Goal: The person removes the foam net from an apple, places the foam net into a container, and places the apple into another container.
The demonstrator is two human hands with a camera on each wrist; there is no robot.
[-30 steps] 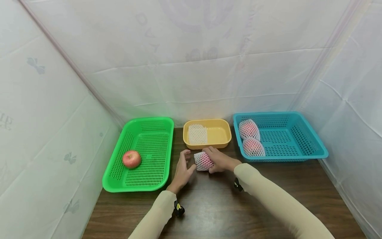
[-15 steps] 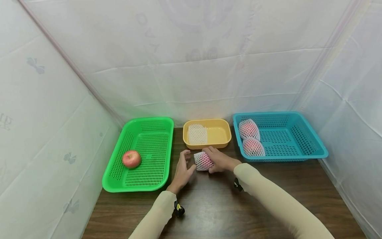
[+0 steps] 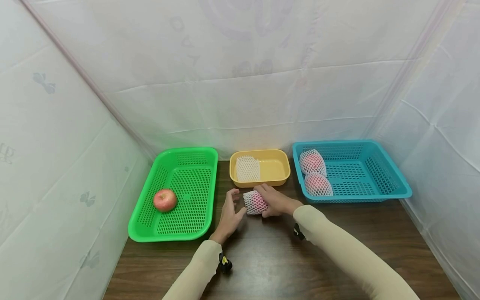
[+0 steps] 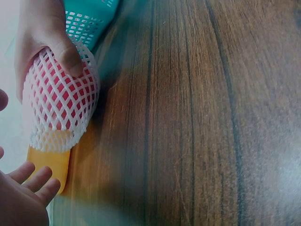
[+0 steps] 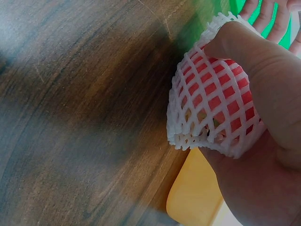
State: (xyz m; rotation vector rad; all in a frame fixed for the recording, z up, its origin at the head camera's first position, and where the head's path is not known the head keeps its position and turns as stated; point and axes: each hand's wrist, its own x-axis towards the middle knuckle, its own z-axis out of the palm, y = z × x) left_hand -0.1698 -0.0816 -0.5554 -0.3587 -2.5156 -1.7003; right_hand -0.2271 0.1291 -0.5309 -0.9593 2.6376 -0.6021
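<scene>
An apple in a white foam net sleeve (image 3: 255, 203) is at the middle of the brown table, its red skin showing through the mesh. My right hand (image 3: 275, 201) grips it from the right, with the thumb pressed on the net (image 5: 211, 99) in the right wrist view. The sleeve's loose end extends past the fruit towards my left hand (image 3: 229, 213). That hand holds nothing; its fingers are spread and relaxed, and the thumb tip is close beside the sleeve. In the left wrist view its fingers (image 4: 40, 181) appear below the netted apple (image 4: 61, 99).
On the left stands a green basket (image 3: 191, 183) with one bare apple (image 3: 165, 200). A yellow tray (image 3: 273, 170) behind my hands holds flat foam netting (image 3: 248, 168). The blue basket (image 3: 346, 173) at right contains two netted apples (image 3: 318, 184). White sheeting (image 3: 240, 104) encloses the back and sides.
</scene>
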